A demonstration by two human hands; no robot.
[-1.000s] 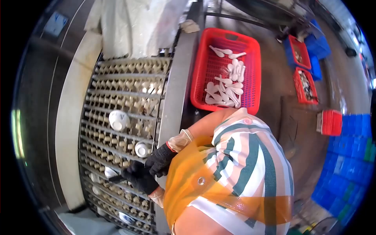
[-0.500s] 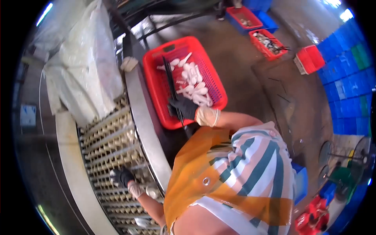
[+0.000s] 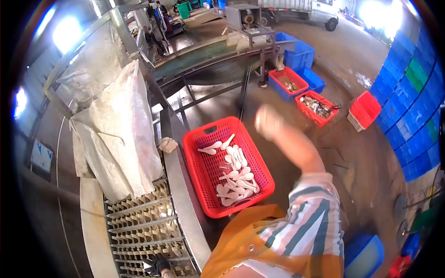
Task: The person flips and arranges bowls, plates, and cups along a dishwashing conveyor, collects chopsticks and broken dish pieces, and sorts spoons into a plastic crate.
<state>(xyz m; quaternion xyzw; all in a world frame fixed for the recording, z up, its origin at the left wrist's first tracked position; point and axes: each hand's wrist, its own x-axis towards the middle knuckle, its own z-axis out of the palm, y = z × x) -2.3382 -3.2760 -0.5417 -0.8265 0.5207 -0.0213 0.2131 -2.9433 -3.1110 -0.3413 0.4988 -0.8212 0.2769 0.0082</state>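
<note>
My left hand (image 3: 159,264), in a black glove, is low on a slotted conveyor (image 3: 146,227) with rows of pale pegs. Its fingers look bent round a small white patch that I cannot make out. My right arm reaches out past a red plastic basket (image 3: 193,178); the right hand (image 3: 268,121) is smeared by motion, so its fingers do not show clearly. Long thin dark sticks (image 3: 244,92) appear just beyond it, and whether they are held is unclear. Several white spoons (image 3: 241,181) lie loose in the basket.
A metal ledge (image 3: 183,199) runs between conveyor and basket. Plastic sheeting (image 3: 123,143) covers the conveyor's far part. On the floor ahead are a red crate (image 3: 288,78), another red crate with mixed pieces (image 3: 317,107) and stacked red baskets (image 3: 364,110). Blue crates (image 3: 412,102) line the right.
My right hand has left the basket, where it held long black sticks, and swung outward to the right. The camera has tilted up. My left hand is still at the conveyor.
</note>
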